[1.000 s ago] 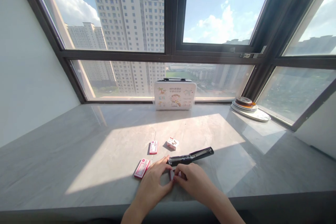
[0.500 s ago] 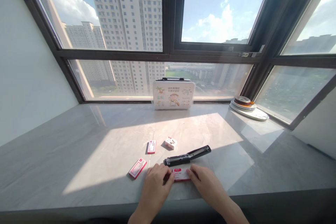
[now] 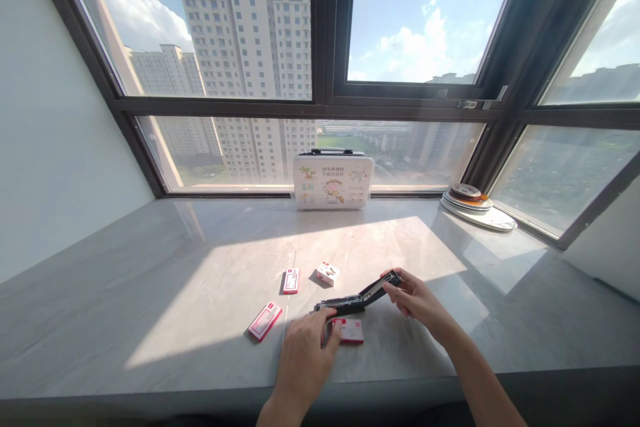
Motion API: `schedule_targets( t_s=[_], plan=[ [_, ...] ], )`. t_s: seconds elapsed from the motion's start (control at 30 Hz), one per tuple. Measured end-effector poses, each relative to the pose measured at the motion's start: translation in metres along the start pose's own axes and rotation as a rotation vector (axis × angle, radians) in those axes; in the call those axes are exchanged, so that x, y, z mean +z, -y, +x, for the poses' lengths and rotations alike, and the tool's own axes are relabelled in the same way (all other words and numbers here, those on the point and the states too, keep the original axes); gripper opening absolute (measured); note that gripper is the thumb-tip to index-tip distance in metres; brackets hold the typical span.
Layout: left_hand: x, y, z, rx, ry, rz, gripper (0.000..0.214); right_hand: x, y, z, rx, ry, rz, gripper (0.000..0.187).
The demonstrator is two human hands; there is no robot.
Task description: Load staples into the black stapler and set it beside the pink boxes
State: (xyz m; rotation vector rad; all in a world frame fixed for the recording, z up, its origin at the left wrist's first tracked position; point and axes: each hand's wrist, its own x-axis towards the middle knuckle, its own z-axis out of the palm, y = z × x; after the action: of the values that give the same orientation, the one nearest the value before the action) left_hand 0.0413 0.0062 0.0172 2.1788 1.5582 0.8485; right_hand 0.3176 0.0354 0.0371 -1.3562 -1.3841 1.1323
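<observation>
A black stapler (image 3: 357,299) lies open on the grey stone sill (image 3: 150,293), its upper arm raised to the right. My right hand (image 3: 417,299) grips the far end of that raised arm with curled fingers. My left hand (image 3: 306,347) rests on the sill, fingers bent, its tips touching the stapler's near end and the red-and-white staple box (image 3: 350,331) lying just below it.
Two flat red-and-white staple boxes (image 3: 291,280) (image 3: 265,321) and a small open box (image 3: 328,273) lie left of the stapler. A white cartoon-printed case (image 3: 333,181) stands against the window. A stack of round plates (image 3: 475,208) sits at the back right.
My right hand left the staple box and moved up and right onto the stapler's raised arm. My left hand let go of the box, which now lies flat, and shifted toward the stapler.
</observation>
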Motion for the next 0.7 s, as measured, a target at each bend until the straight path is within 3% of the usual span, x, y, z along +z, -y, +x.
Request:
schedule_targets(
  t_s=[0.13, 0.3, 0.57, 0.7],
  plan=[
    [-0.001, -0.002, 0.001, 0.000, 0.017, 0.020, 0.025, 0.037, 0.027, 0.023, -0.181, 0.114, -0.067, 0.048],
    [-0.005, -0.004, 0.000, 0.011, 0.035, 0.046, 0.021, 0.072, 0.041, 0.028, -0.237, 0.174, -0.383, 0.037],
    [-0.008, -0.019, 0.001, 0.152, 0.141, 0.061, 0.014, 0.080, 0.037, 0.024, -0.242, 0.136, -0.675, 0.023],
    [-0.015, -0.007, 0.000, 0.096, 0.102, 0.124, 0.010, 0.077, 0.031, 0.024, -0.218, 0.110, -0.686, 0.027]
  ],
)
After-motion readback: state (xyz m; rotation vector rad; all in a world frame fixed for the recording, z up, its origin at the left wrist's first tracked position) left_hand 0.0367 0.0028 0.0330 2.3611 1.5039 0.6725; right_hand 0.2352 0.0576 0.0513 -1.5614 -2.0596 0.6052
